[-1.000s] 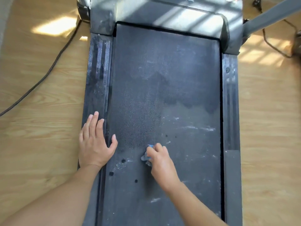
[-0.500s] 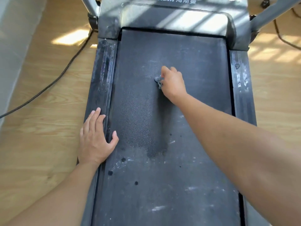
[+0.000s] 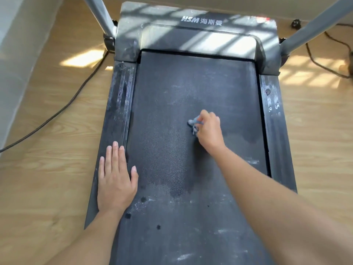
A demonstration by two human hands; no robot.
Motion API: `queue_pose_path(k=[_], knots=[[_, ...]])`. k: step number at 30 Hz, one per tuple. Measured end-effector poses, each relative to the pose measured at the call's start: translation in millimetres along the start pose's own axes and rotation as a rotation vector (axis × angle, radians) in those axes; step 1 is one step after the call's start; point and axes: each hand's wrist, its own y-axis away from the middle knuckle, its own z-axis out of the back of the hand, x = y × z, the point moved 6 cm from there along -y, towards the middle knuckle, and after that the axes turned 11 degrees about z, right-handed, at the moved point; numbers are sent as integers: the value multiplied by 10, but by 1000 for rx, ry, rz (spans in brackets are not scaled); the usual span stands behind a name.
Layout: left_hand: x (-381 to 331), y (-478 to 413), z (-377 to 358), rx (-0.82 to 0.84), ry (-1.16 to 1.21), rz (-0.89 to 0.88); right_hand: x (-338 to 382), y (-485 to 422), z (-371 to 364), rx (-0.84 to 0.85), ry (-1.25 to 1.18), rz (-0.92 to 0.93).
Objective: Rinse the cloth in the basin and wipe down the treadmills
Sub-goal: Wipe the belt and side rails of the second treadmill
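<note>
A dusty black treadmill [image 3: 168, 96] fills the middle of the view, its belt darker and wet in a band down the centre. My right hand [image 3: 209, 129] grips a small bunched blue-grey cloth [image 3: 193, 124] and presses it onto the belt, right of centre. Only the cloth's left edge shows past my fingers. My left hand [image 3: 115, 176] lies flat with straight fingers on the treadmill's left side rail, thumb reaching onto the belt. The basin is out of sight.
Grey motor cover [image 3: 198, 29] at the far end, with two slanted grey uprights [image 3: 99, 16] beside it. A black cable [image 3: 63, 108] runs over the wooden floor on the left, more cables [image 3: 321, 60] at the right. A white wall [image 3: 17, 54] stands at far left.
My right hand swept the cloth from the near belt up toward the motor cover, then back partway toward the middle. The left hand stayed planted on the rail. The view tilted up.
</note>
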Motion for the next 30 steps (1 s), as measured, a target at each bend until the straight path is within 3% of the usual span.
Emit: queue_pose_path(k=[3,6,11,13,15,21,25,27,30], knots=[[20,-27,-22,-11,10,-5,-50,-836,205,-50,150,-39],[40,-24,-33,-17,6,17,-25,-863,183,-17,202,0],[34,-69,50,-8,12,18,106,1021,39,-52,153,57],[40,-51,65,24,20,28,190,1832,27,-3,89,-19],[5,-26,75,31,36,29,143,2090,11,62,39,-97],[-18,-33,58,35,23,38,-291,331,190,-39,-35,-105],[0,-23,31,10,8,36,-490,-623,311,-10,92,-141],[10,-14,41,9,3,40,-416,-444,340,-17,119,-119],[22,0,70,16,19,40,-322,678,301,-60,91,-170]])
